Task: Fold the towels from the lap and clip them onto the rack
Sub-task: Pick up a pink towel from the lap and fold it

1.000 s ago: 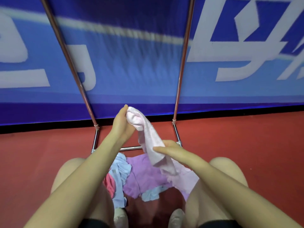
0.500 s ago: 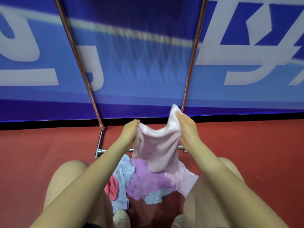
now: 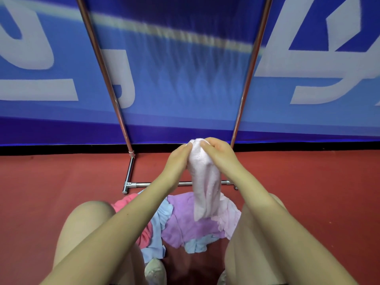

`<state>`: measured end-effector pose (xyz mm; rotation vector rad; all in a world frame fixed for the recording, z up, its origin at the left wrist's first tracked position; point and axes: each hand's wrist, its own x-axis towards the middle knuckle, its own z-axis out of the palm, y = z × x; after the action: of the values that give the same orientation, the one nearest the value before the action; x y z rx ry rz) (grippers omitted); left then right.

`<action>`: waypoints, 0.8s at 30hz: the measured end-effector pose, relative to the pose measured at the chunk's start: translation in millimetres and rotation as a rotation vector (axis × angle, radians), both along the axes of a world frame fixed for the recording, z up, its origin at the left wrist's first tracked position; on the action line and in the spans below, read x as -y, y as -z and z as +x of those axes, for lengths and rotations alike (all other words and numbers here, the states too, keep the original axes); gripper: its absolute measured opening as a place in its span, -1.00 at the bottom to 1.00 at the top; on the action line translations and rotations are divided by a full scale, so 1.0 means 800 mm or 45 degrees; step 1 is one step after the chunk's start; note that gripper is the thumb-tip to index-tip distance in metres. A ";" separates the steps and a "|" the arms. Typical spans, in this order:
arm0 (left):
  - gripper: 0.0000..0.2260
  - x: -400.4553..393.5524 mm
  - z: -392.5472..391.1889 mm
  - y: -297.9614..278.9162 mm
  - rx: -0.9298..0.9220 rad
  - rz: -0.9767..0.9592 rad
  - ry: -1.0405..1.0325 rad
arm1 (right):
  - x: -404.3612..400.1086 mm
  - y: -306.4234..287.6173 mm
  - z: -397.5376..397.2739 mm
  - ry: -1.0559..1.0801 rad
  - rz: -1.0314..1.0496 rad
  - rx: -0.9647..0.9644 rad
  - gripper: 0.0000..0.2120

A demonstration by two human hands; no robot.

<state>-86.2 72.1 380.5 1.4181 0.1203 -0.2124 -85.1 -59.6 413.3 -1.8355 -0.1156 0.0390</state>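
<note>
**Hands brought together at the top of the pink towel**

Since half a second ago your two hands have closed the gap between them: the pale pink towel, then spread between them as a wide panel, now hangs as one narrow doubled strip.

Behind everything stands the blue banner with white lettering, and under it the red floor runs across the view. Your rack rises in front of the banner as two copper-coloured uprights, joined low down by a chrome crossbar just beyond your knees.

On your lap, between your thighs, lies the heap of towels still to do: a lilac towel in the middle, a light blue towel to its left, a coral towel at the far left, and another pale pink one under the right edge.

Your left hand and right hand meet above the heap, in front of the rack's base. Both pinch the top edge of the pale pink towel, fingers and thumbs curled round the cloth, knuckles almost touching. The strip's lower end rests against the lilac towel.
</note>
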 end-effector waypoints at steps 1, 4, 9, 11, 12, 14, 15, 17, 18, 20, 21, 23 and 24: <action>-0.67 -0.004 0.000 -0.002 -0.005 -0.045 0.001 | -0.002 0.001 0.001 -0.012 -0.044 0.008 -0.87; -0.62 -0.019 0.002 -0.010 -0.027 -0.164 -0.068 | -0.007 0.008 -0.002 -0.146 -0.211 0.031 -0.87; -0.81 -0.044 0.003 -0.023 0.062 -0.135 -0.294 | -0.018 0.032 -0.018 -0.392 -0.347 -0.048 -0.76; -0.81 -0.058 0.003 -0.026 0.074 -0.147 -0.375 | -0.017 0.039 -0.023 -0.389 -0.370 -0.080 -0.79; -0.82 -0.069 0.006 -0.026 0.079 -0.122 -0.411 | -0.014 0.042 -0.024 -0.382 -0.389 -0.098 -0.82; -0.82 -0.089 0.008 -0.030 0.055 -0.093 -0.466 | -0.005 0.048 -0.025 -0.366 -0.467 -0.138 -0.79; -0.78 -0.100 0.009 -0.030 0.034 -0.077 -0.498 | 0.000 0.051 -0.026 -0.358 -0.518 -0.154 -0.76; -0.82 -0.117 0.006 -0.035 0.020 -0.054 -0.600 | 0.011 0.055 -0.030 -0.342 -0.588 -0.186 -0.73; -0.85 -0.125 0.005 -0.037 0.014 -0.052 -0.653 | 0.018 0.055 -0.032 -0.335 -0.602 -0.206 -0.72; -0.86 -0.138 0.000 -0.041 0.001 -0.062 -0.739 | 0.033 0.057 -0.037 -0.319 -0.651 -0.256 -0.70; -0.86 -0.145 -0.002 -0.041 -0.008 -0.059 -0.767 | 0.041 0.058 -0.039 -0.317 -0.691 -0.269 -0.69; -0.85 -0.157 -0.006 -0.041 -0.008 -0.047 -0.833 | 0.060 0.062 -0.044 -0.310 -0.764 -0.291 -0.65; -0.83 -0.161 -0.009 -0.041 -0.005 -0.038 -0.863 | 0.069 0.064 -0.047 -0.294 -0.787 -0.307 -0.63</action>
<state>-93.7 200.9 413.6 1.2730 0.5854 0.3413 -122.3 -114.7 362.3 -2.4062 -0.1565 0.5048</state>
